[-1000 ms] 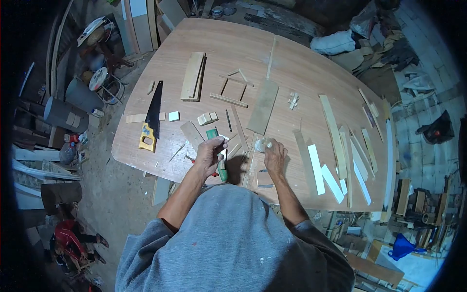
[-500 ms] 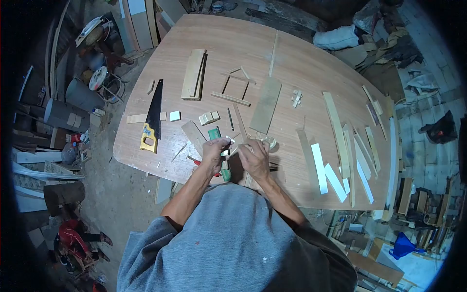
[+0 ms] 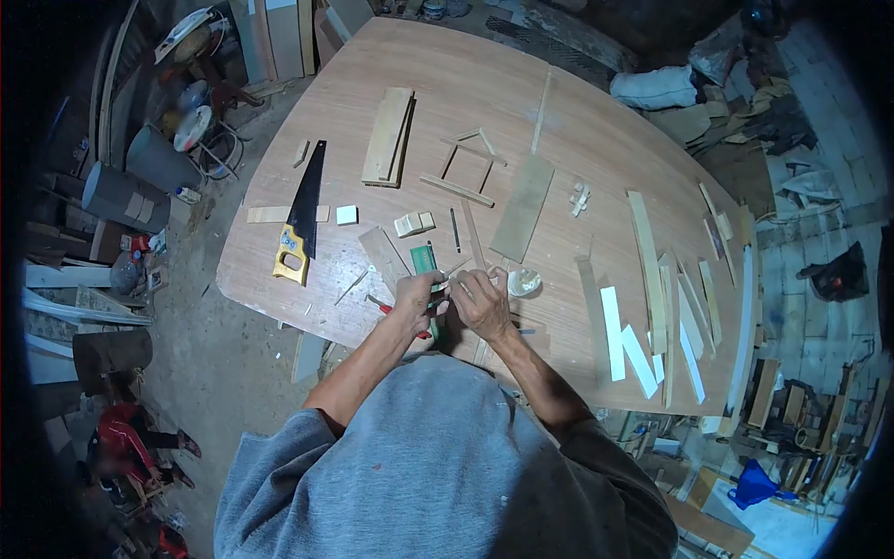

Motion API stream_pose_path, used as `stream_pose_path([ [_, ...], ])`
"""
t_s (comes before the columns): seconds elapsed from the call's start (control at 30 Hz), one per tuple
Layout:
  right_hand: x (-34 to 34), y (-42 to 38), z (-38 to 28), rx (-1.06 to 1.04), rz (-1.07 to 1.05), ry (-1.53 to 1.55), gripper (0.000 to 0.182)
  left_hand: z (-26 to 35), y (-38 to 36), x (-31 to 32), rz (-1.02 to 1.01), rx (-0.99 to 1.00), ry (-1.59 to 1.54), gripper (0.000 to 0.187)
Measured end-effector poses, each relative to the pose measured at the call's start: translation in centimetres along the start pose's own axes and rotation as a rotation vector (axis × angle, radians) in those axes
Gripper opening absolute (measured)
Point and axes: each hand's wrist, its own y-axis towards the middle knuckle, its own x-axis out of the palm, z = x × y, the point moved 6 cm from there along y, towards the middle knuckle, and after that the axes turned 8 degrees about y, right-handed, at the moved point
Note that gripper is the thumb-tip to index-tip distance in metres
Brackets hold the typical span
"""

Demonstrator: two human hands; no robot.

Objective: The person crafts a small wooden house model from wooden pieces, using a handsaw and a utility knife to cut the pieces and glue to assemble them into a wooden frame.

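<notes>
Both hands were close together, just below the centre of the frame, over the near side of the worktop (image 3: 503, 102)! The left hand (image 3: 413, 298) had thumb and fingers pinched on a small pale piece (image 3: 446, 282), its shape too hidden to tell. And the right hand (image 3: 480, 304), fingers curled and bunched, was right up against it; whether those fingertips gripped the piece too, I couldn't tell.

Just beside the right hand sat a small pale container (image 3: 525, 282). A green object (image 3: 423, 257) lay partly behind the left hand, with a red-handled tool (image 3: 383, 306) running in by the left wrist.

Over on the left, the yellow-handled saw (image 3: 304, 210) lay across a thin wooden strip (image 3: 268, 214), a white-topped block (image 3: 346, 215) nearby. Up at upper centre: stacked boards (image 3: 387, 137), then a small wooden frame (image 3: 458, 189)! A wide flat board (image 3: 523, 208) lay right of the frame, and long strips (image 3: 643, 252) spread across the right side.
</notes>
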Motion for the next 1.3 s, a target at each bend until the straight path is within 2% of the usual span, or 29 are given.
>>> stream_pose_path([
  [0.17,1.9,0.8,0.2,0.060,0.029,0.047,0.017,0.6,0.0,-0.9,-0.009,-0.042,0.021,0.014],
  [0.23,3.0,0.5,2.4,0.338,0.180,0.159,0.015,0.7,0.4,-1.5,-0.028,-0.057,0.062,0.015],
  [0.27,4.2,0.7,2.9,0.338,0.186,0.159,0.015,0.8,1.0,-2.2,-0.028,-0.053,0.066,0.015],
  [0.33,8.0,-1.2,7.1,0.865,0.339,0.547,0.010,1.6,2.1,-3.5,-0.034,0.072,0.435,0.014],
  [0.37,10.3,-2.1,8.8,1.024,0.400,0.647,0.008,1.4,4.3,-4.6,-0.037,0.222,0.521,0.016],
  [0.4,12.4,-2.5,10.2,1.027,0.410,0.648,0.008,1.1,5.6,-5.1,-0.040,0.224,0.532,0.016],
  [0.47,16.3,-3.2,12.8,1.154,0.408,0.703,0.009,4.6,6.3,-5.9,0.279,0.769,0.978,0.019],
  [0.5,15.8,-1.9,12.6,1.165,0.386,0.610,0.011,5.4,7.5,-6.1,0.311,0.875,1.115,0.024],
  [0.53,15.3,-0.7,12.2,1.173,0.399,0.615,0.011,6.0,8.7,-6.3,0.305,0.878,1.129,0.024],
  [0.6,14.6,1.4,11.8,1.216,0.357,0.486,0.012,7.6,10.4,-5.2,0.243,1.041,1.345,0.038],
  [0.63,16.3,0.9,12.6,1.225,0.364,0.485,0.012,8.1,11.2,-4.9,0.203,0.977,1.424,0.054],
  [0.73,19.5,1.0,13.7,1.199,0.447,0.543,0.010,9.9,12.6,-3.9,0.232,1.046,1.478,0.060],
  [0.77,19.9,0.8,13.7,1.201,0.439,0.468,0.010,10.2,13.3,-3.7,0.194,1.037,1.529,0.064],
  [0.8,19.9,1.0,13.6,1.202,0.429,0.390,0.010,10.4,14.0,-3.5,0.184,1.038,1.532,0.064],
  [0.83,19.9,1.1,13.3,1.192,0.492,0.447,0.008,10.4,14.8,-3.3,0.169,1.007,1.552,0.064],
  [0.97,20.8,1.1,13.4,1.265,0.456,0.304,0.008,10.3,16.4,-2.7,0.080,0.896,1.573,0.065],
  [1.03,20.8,1.2,13.2,1.291,0.537,0.449,0.007,9.9,17.3,-2.6,0.063,0.885,1.572,0.064],
  [1.1,21.4,1.0,13.6,1.286,0.553,0.464,0.007,9.5,18.0,-2.6,0.052,0.872,1.569,0.064],
  [1.3,23.3,-0.4,14.1,1.253,0.564,0.484,0.006,9.4,18.1,-2.5,0.086,0.957,1.510,0.058],
])
